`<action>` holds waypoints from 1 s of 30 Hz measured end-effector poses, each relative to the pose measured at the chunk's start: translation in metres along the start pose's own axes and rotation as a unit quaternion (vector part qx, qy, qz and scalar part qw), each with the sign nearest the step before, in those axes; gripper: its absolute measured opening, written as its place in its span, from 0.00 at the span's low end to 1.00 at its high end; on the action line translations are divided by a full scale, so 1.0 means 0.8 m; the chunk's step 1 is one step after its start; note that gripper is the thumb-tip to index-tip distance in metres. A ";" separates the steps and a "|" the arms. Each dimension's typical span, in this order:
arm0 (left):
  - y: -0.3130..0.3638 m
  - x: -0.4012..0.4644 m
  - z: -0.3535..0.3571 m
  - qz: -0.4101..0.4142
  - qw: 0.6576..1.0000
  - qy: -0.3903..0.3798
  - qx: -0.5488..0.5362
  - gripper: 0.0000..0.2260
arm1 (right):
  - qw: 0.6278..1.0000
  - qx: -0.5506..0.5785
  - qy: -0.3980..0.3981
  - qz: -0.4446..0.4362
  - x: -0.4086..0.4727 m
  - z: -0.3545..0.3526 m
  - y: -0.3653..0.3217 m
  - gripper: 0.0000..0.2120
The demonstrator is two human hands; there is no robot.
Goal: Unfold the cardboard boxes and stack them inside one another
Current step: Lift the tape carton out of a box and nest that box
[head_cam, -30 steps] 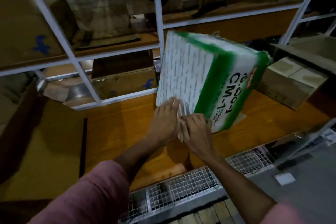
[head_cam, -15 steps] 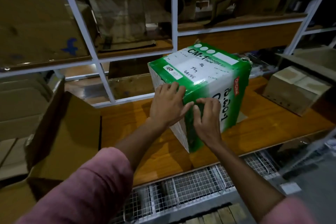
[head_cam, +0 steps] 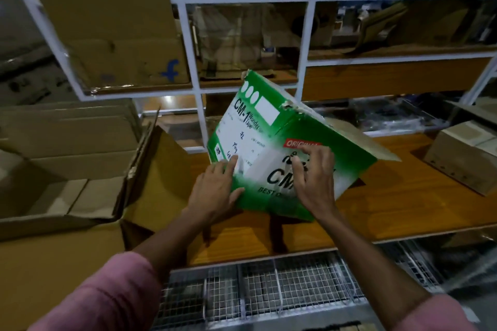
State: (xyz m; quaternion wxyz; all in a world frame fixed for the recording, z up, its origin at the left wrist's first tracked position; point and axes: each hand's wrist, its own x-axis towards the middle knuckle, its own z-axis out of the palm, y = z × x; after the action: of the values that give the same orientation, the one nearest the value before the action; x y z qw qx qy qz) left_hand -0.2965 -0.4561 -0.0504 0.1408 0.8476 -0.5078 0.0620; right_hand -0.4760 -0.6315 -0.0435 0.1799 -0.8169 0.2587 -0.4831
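Note:
A green and white cardboard box (head_cam: 258,126) printed "CM-1" tilts above the wooden shelf board (head_cam: 390,212), its torn open flaps pointing back and right. My left hand (head_cam: 215,193) grips its lower left corner, thumb on the near face. My right hand (head_cam: 314,177) presses spread fingers on the near face over the print. A large open brown cardboard box (head_cam: 80,196) stands at the left, flaps up, with the green box just right of it.
A white metal shelf frame (head_cam: 199,83) runs behind, holding brown cartons (head_cam: 113,21) above. A small closed brown box (head_cam: 465,158) sits on the board at the right. A wire mesh shelf (head_cam: 269,290) lies below the board's front edge.
The green box has been turned and tipped from upright on the board to tilted, its open flaps now showing at the back right. Both hands shifted with it, and the view swung left.

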 end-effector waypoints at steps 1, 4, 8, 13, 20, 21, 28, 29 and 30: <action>0.001 -0.003 -0.004 0.003 0.999 0.025 -0.025 0.40 | 1.000 -0.001 -0.002 -0.002 -0.001 0.001 -0.006 0.14; 0.019 -0.002 -0.019 0.047 0.990 0.110 -0.070 0.41 | 1.000 -0.002 -0.010 -0.015 -0.004 0.000 -0.023 0.14; 0.011 -0.002 -0.025 -0.068 0.994 0.064 -0.063 0.39 | 0.999 -0.001 -0.027 -0.040 -0.006 -0.002 -0.042 0.13; -0.029 -0.009 -0.014 -0.089 0.994 -0.057 0.020 0.35 | 0.996 -0.007 -0.087 -0.012 -0.002 0.000 -0.049 0.11; -0.003 0.033 -0.021 -0.140 0.990 -0.032 -0.002 0.35 | 0.983 -0.029 -0.179 0.027 0.037 0.006 -0.007 0.13; -0.003 0.038 -0.016 -0.141 0.989 -0.033 -0.009 0.34 | 0.980 -0.034 -0.191 0.041 0.045 0.006 0.004 0.14; 0.001 0.070 0.012 -0.091 0.996 -0.014 0.022 0.24 | 0.952 -0.169 -0.229 0.110 0.107 0.005 0.108 0.15; 0.004 0.078 0.014 -0.087 0.996 -0.012 0.022 0.23 | 0.946 -0.193 -0.227 0.127 0.117 0.005 0.122 0.17; 0.009 0.087 0.016 -0.083 0.996 -0.010 0.022 0.23 | 0.942 -0.197 -0.226 0.152 0.127 0.005 0.136 0.18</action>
State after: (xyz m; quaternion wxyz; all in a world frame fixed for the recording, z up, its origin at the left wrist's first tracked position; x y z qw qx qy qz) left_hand -0.2701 -0.5222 -0.0442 0.1222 0.8901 -0.4359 0.0530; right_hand -0.4588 -0.7789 -0.0339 0.1405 -0.8746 0.4224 -0.1923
